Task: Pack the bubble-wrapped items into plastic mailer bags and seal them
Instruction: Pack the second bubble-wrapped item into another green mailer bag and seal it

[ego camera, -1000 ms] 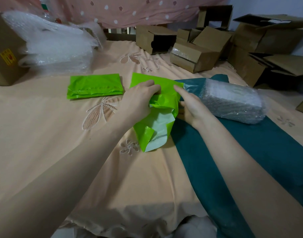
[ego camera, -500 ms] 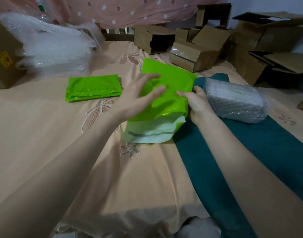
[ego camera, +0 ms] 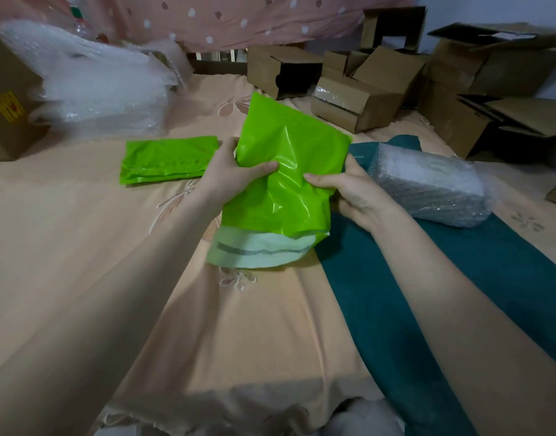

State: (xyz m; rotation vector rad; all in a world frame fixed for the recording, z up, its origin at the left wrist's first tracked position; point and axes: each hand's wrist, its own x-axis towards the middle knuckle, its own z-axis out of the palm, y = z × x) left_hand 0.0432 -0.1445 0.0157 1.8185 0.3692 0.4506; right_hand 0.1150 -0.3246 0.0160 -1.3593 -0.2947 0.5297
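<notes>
While I am holding the green mailer bag [ego camera: 283,171] up above the peach bedsheet [ego camera: 81,247], my left hand [ego camera: 229,180] is pinching its left edge, thumb pressing on the front face. My right hand [ego camera: 355,193] is gripping the right edge, thumb likewise lying across the front. Both grips are pressed together on the plastic. The bag's pale flap [ego camera: 254,250], with its grey adhesive strip, is hanging at the near end. A bubble-wrapped item [ego camera: 427,184] is lying on the teal cloth [ego camera: 396,309], just beside my right hand. A folded stack of green mailers [ego camera: 166,158] is resting on the sheet to the left. Cardboard boxes [ego camera: 364,99] are sitting at the far side; loose bubble wrap [ego camera: 97,86] is piling up far left.
</notes>
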